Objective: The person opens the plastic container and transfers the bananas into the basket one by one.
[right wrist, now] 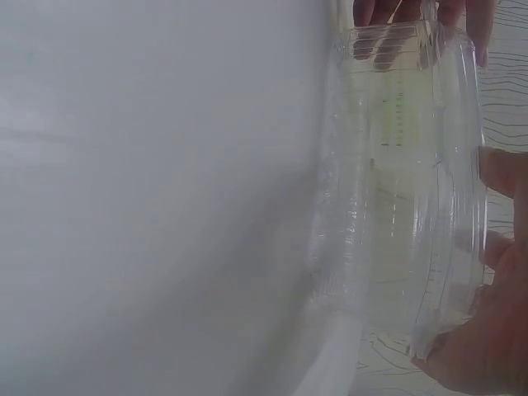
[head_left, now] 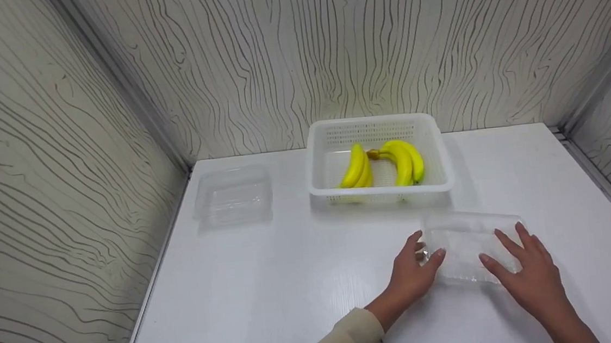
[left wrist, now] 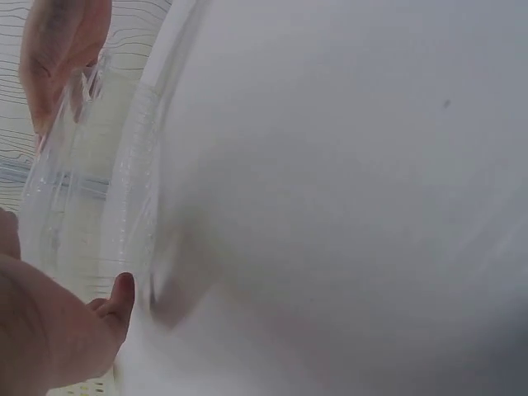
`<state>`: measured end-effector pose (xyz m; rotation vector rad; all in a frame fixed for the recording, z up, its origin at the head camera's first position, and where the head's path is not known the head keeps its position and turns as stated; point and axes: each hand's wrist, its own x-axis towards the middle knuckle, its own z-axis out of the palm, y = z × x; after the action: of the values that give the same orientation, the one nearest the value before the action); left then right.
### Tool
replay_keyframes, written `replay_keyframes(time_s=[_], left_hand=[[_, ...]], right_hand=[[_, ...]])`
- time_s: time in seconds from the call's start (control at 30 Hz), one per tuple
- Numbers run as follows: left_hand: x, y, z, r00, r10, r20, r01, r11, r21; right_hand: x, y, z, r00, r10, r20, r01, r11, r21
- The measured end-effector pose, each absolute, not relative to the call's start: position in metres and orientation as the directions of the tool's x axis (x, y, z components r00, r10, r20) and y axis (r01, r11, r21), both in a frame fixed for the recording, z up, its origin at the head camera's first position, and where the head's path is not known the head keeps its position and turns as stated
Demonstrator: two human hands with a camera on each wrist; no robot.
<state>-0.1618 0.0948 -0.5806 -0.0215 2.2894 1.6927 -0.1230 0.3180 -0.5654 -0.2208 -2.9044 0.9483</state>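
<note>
- From the head view I see my left hand (head_left: 409,278) at the left end of a clear plastic box (head_left: 472,251) lying on the white counter (head_left: 293,292), at about five o'clock from the basket.
- Its fingers are curled, thumb and forefinger pinching the box's left edge; I judge that grip steadies the flimsy plastic.
- My right hand (head_left: 532,279) lies on the right part of the same box, fingers spread and fairly straight, pressing down on top, likely to keep it from sliding.
- In the left wrist view the thumb (left wrist: 120,301) touches the box's rim (left wrist: 132,206); the right wrist view shows the box (right wrist: 404,206) side-on with fingertips (right wrist: 379,12) at its far end.
- I cannot tell whether the box is a lid on a base or one shell.
- A white slotted basket (head_left: 320,154) stands at twelve o'clock, against the wall, holding two bunches of bananas (head_left: 403,161), well apart from my hands.
- A second clear box (head_left: 234,196) sits at ten o'clock, near the left wall, untouched.
</note>
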Motion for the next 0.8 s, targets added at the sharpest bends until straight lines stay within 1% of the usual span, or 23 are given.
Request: replay_keyframes(time_s=[0.2,0.37,0.47,0.57,0.8], left_hand=[[-0.156,0.091,-0.58,-0.96,0.2,-0.198,-0.138,0.279,0.95],[-0.153,0.085,-0.578,-0.954,0.223,-0.203,-0.128,0.308,0.943],[-0.154,0.076,-0.58,-0.956,0.229,-0.183,-0.104,0.32,0.942],[-0.156,0.063,-0.582,-0.961,0.237,-0.145,-0.069,0.301,0.951],[-0.159,0.033,-0.586,-0.969,0.229,-0.096,-0.029,0.279,0.96]], right_hand=[[-0.123,0.331,-0.564,-0.985,0.172,0.028,0.12,0.788,-0.604],[-0.126,0.345,-0.566,-0.982,0.189,0.028,0.135,0.787,-0.602],[-0.129,0.354,-0.566,-0.981,0.189,0.034,0.135,0.802,-0.582],[-0.133,0.361,-0.566,-0.983,0.182,0.035,0.131,0.815,-0.564],[-0.139,0.375,-0.559,-0.982,0.188,0.017,0.146,0.815,-0.56]])
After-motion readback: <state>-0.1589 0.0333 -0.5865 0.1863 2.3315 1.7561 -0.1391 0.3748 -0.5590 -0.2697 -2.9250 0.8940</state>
